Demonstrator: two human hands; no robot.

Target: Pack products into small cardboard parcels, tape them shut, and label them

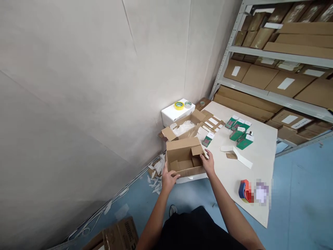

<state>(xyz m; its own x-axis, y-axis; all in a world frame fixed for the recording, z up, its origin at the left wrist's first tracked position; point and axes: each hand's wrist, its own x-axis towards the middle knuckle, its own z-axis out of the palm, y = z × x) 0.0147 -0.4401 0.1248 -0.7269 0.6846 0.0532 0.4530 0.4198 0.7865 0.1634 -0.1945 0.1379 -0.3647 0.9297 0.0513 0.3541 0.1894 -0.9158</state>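
An open cardboard box (183, 143) with nothing visible inside sits at the near corner of the white table, between my two hands. My left hand (169, 177) grips its near left corner, the thumb lying over the front edge. At the right side, my right hand (208, 162) is closed on the wall of the box beside a raised flap (197, 150). Just beyond stands a second open carton (194, 132) with crumpled white packing paper (182, 128) in it. A small green box (208, 139) lies to the right of that carton.
Several green boxes (244, 141) stand farther along the table (221, 177). A red and blue tape dispenser (244, 191) is near its right edge. Tape rolls (179, 105) rest on a white block (168, 118). Shelves of cartons (286, 83) stand behind; paper scraps (157, 182) litter the floor.
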